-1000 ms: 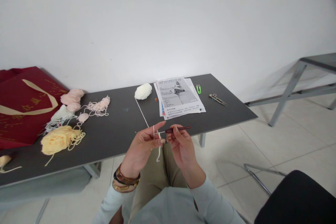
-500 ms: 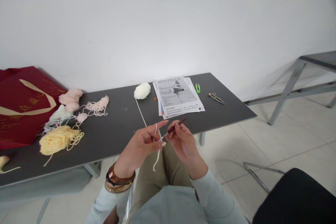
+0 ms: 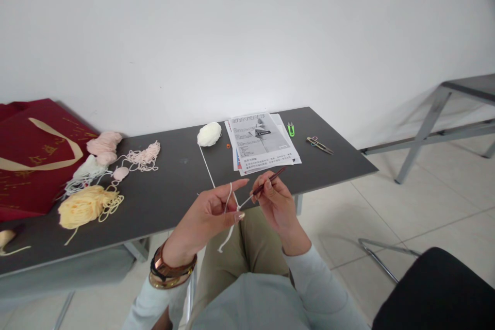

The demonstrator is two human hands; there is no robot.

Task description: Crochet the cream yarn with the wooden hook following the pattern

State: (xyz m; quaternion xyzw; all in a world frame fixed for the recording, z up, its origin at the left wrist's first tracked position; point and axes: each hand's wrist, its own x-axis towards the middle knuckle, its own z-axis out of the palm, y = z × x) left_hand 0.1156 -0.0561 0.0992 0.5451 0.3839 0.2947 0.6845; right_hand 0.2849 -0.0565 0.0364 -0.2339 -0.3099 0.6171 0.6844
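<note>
In the head view, the work in hand looks like crochet with white yarn (image 3: 205,164). To do it well, the left index finger should stay raised so that the strand over it runs evenly taut, and the pinch should sit close under the small knot so that it cannot twist. The hook (image 3: 266,184) is best turned by small wrist movements, its tip drawn through low and slowly; a strand pulled too tight would likely make the loop hard to enter, and a slack one could slip off.

The left hand (image 3: 203,219) is partly closed: the thumb presses the yarn against the fingers, while the index finger points out to the right with yarn passing round it. The right hand (image 3: 279,210) is curled closed about the hook's dark red handle in a pencil-like grip. The hook slants from far right to near left, its thin end meeting the yarn at the left thumb tip; whether the tip has caught a loop is too small to tell.

The yarn lies between the two hands, touching the left one; its loose tail hangs on the near side, below the thumb. On the far side, the strand leads across the dark table (image 3: 174,185) to the white ball (image 3: 209,134), well apart from both hands and left of the papers (image 3: 263,139).
</note>
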